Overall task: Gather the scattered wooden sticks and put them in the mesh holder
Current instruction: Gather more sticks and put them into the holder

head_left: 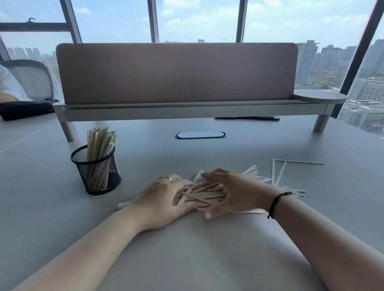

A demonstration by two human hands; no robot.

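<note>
Both forearms reach in over the grey table (191,255), the right wrist wearing a black cord. No writing can be read anywhere. Between the hands lies a pile of sticks (202,194): the left hand (161,200), ringed, curls its fingers round the pile's left end, and the right hand (230,191) cups it from the right, fingers bent over the sticks. Loose sticks (280,173) lie just right of the right hand. Left of the hands, apart from them, stands the mesh holder (96,171), upright, with a bundle of sticks in it.
</note>
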